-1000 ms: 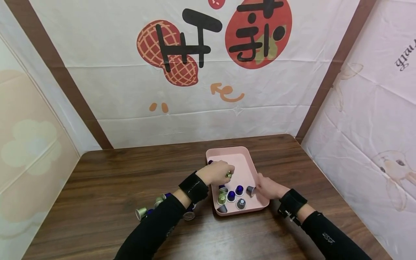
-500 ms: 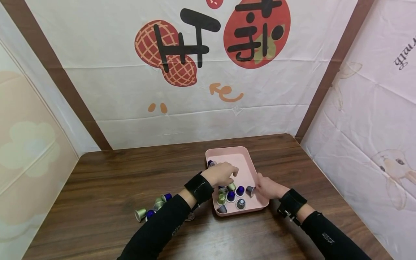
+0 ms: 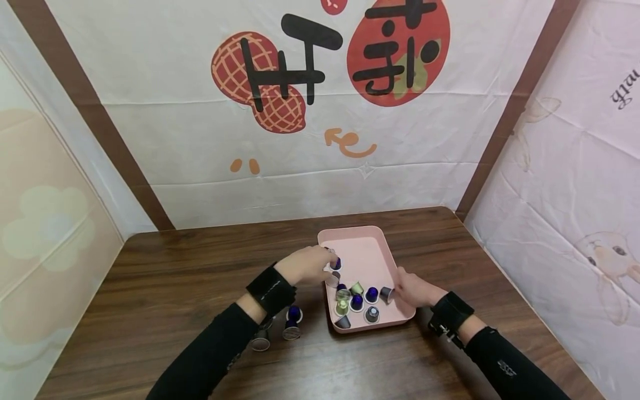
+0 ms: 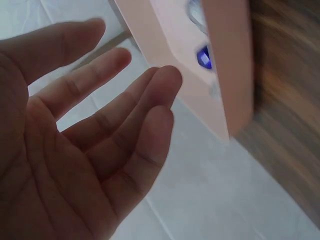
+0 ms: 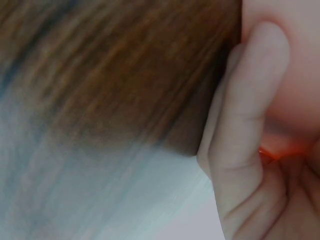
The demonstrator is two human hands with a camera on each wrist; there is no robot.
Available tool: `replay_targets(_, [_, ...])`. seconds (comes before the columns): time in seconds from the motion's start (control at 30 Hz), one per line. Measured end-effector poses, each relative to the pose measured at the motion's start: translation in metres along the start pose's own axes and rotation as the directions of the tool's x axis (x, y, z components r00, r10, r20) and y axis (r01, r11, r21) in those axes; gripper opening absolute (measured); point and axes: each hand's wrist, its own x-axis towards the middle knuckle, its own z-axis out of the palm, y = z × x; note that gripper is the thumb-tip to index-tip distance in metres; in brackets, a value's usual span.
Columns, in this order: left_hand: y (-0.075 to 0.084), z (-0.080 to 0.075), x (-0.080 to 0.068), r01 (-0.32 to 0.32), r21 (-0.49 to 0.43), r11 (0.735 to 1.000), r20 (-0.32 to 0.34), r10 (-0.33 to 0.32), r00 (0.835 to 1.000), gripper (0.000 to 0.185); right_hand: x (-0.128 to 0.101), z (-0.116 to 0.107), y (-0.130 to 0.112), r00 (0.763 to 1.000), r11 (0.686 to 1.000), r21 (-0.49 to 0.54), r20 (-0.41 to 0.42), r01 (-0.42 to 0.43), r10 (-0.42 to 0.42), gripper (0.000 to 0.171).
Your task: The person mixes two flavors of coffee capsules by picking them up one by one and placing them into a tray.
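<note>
A pink tray (image 3: 372,240) lies on the wooden table (image 3: 175,278) and holds several coffee capsules, among them a blue one (image 3: 371,294) and a pale green one (image 3: 342,297). My left hand (image 3: 306,265) hovers at the tray's left rim. In the left wrist view, the left hand (image 4: 85,140) shows an empty palm with straight fingers beside the tray (image 4: 225,60), and a blue capsule (image 4: 203,57) is visible inside the tray. My right hand (image 3: 411,289) grips the tray's right rim. In the right wrist view, a finger (image 5: 245,130) curls against the pink tray wall (image 5: 300,75).
Three capsules lie on the table by my left forearm: a blue one (image 3: 294,314) and two dark ones (image 3: 291,332) (image 3: 261,341). Printed cloth walls (image 3: 300,166) close in the table at the back and on both sides.
My left hand held a gold capsule over the tray, set it down among the others, then drew back to the left rim with an empty palm. The right hand stayed on the tray.
</note>
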Motion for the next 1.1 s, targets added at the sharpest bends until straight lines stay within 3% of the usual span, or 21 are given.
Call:
replay_targets(0.17, [-0.025,-0.008,-0.033,0.014,-0.007,1.0,-0.003,-0.014,1.0,0.006,0.0,-0.001,-0.001,1.0,1.0,0.013,0.02,-0.014,0.013,0.013])
replay_targets(0.4, [-0.058,-0.01,-0.077,0.132,-0.063,0.989,0.037,-0.13,0.991,0.015,0.0,-0.004,-0.001,0.999,0.999,0.034,0.035,-0.036,0.034,0.016])
replay_targets(0.7, [-0.079,-0.001,-0.132,0.288,-0.209,0.935,0.121,-0.267,0.956,0.033,0.002,0.003,-0.001,0.999,1.0,0.006,0.025,-0.021,0.021,0.016])
replay_targets(0.93, [-0.099,0.015,-0.171,0.304,-0.361,0.882,0.183,-0.253,0.95,0.039,0.001,0.002,-0.002,0.997,0.998,0.028,0.046,-0.056,0.055,0.021])
replay_targets(1.1, [-0.11,0.023,-0.186,0.289,-0.412,0.864,0.16,-0.244,0.956,0.039,0.002,-0.002,-0.002,0.997,0.995,0.08,0.058,-0.059,0.055,0.019])
